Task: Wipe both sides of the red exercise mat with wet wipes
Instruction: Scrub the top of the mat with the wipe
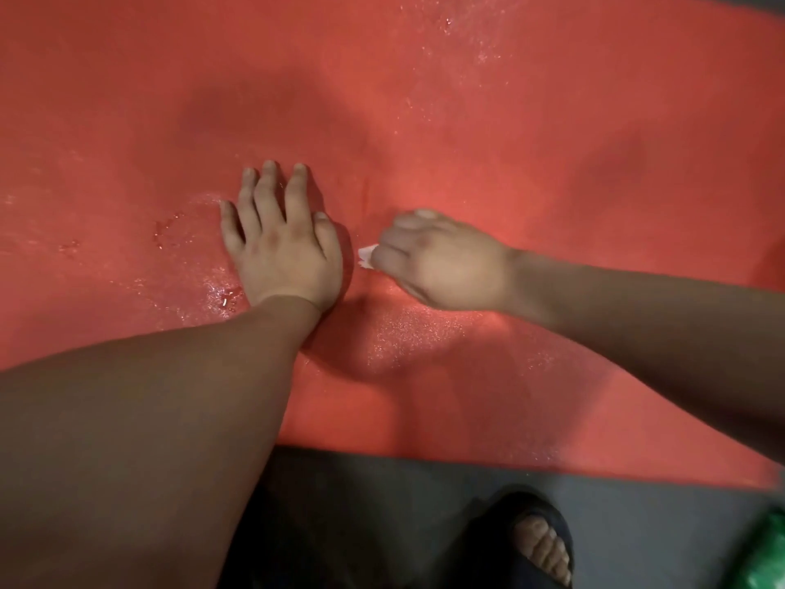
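The red exercise mat (509,121) fills most of the view and lies flat on a dark floor. Wet patches and droplets glisten on it around the hands and toward the far right. My left hand (280,244) presses flat on the mat near the middle, fingers straight and spread. Just to its right, my right hand (437,261) holds a crumpled white wet wipe (367,256) against the mat. Only a small corner of the wipe shows beyond the fingers.
The mat's near edge runs across the lower part of the view, with grey floor (637,529) below it. A foot in a black sandal (539,542) stands by that edge. A green packet (764,554) lies at the bottom right corner.
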Demonstrator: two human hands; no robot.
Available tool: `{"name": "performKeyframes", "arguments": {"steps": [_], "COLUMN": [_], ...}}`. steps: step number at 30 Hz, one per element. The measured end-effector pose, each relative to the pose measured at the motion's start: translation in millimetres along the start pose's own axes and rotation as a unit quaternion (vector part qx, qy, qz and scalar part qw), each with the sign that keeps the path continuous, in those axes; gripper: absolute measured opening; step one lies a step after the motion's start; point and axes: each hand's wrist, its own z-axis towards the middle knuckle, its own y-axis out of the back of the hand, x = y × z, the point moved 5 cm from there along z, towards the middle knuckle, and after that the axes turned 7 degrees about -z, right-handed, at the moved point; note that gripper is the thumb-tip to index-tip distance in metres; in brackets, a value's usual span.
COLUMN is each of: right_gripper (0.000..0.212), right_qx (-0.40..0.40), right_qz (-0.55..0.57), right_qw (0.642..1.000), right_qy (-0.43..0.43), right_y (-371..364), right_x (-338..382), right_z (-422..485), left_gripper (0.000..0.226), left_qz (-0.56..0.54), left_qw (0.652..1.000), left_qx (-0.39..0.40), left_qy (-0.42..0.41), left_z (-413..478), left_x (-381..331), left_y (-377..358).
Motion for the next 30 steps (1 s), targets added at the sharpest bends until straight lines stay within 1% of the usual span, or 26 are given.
{"name": "performKeyframes", "arguments": {"steps": [1,2,3,5,6,7,8,11,13,14,15,16,18,19,20,21,22,24,26,28,30], "right_gripper": [0.017,0.017,0.018,0.024,0.025,0.025,0.025,0.025,0.023,0.023,0.024,0.025,0.027,0.029,0.031,0.032,0.032,0.029,0.026,0.025,0.026], "right_qx": [-0.004,-0.017,-0.031,-0.050,-0.050,-0.047,-0.045,-0.026,-0.015,-0.015,-0.018,-0.027,-0.052,-0.056,-0.051,-0.047,-0.048,-0.041,-0.034,-0.034,-0.037], "right_qz": [-0.014,-0.024,-0.030,-0.037,-0.032,-0.023,-0.012,0.026,0.013,0.001,-0.008,-0.012,-0.014,-0.010,0.000,0.010,0.019,0.041,0.054,0.041,0.021], "right_qw": [1.000,0.999,0.996,0.973,0.960,0.957,0.963,0.995,0.999,1.000,0.999,0.998,0.985,0.976,0.969,0.970,0.977,0.992,0.997,0.998,0.998], "right_qy": [0.004,-0.025,-0.081,-0.224,-0.272,-0.286,-0.265,-0.096,-0.026,-0.016,-0.030,-0.062,-0.163,-0.212,-0.241,-0.238,-0.207,-0.110,-0.041,-0.021,-0.048], "right_y": [2,3,4,10,11,11,10,4,4,5,6,5,8,9,9,7,6,6,7,9,10], "right_x": [-7,-20,-38,-76,-84,-82,-72,-24,-12,-16,-24,-35,-67,-79,-84,-80,-71,-42,-18,-18,-39], "right_z": [2,7,14,28,33,36,38,22,9,10,14,21,41,49,55,57,57,43,23,19,34], "left_gripper": [0.062,0.062,0.061,0.061,0.061,0.061,0.061,0.061,0.062,0.061,0.061,0.061,0.061,0.061,0.061,0.061,0.061,0.061,0.062,0.062,0.061], "left_qz": [0.001,0.000,0.000,0.001,0.001,-0.001,-0.003,-0.003,0.003,0.005,0.006,0.005,0.005,0.003,0.001,-0.001,-0.003,-0.003,0.000,-0.001,-0.006], "left_qw": [1.000,1.000,1.000,1.000,1.000,1.000,1.000,1.000,1.000,1.000,1.000,1.000,1.000,1.000,1.000,1.000,1.000,1.000,1.000,1.000,1.000], "left_qx": [0.000,0.001,0.000,-0.003,-0.002,-0.002,-0.002,0.003,0.001,0.001,0.003,0.006,0.005,0.004,0.004,0.004,0.005,0.009,0.009,0.007,0.007], "left_qy": [0.000,0.001,0.002,0.003,0.004,0.004,0.004,0.003,0.002,0.002,0.003,0.004,0.005,0.006,0.007,0.009,0.010,0.009,0.007,0.008,0.009], "left_z": [0,0,0,0,0,1,1,1,0,0,1,1,0,0,1,1,1,1,0,1,1], "left_x": [0,0,-1,-1,-1,0,0,0,-1,-1,-1,-1,-1,-1,-1,-1,0,0,-1,-1,-2], "left_y": [0,0,0,0,0,0,0,0,0,0,0,0,0,0,0,0,1,1,0,0,0]}}
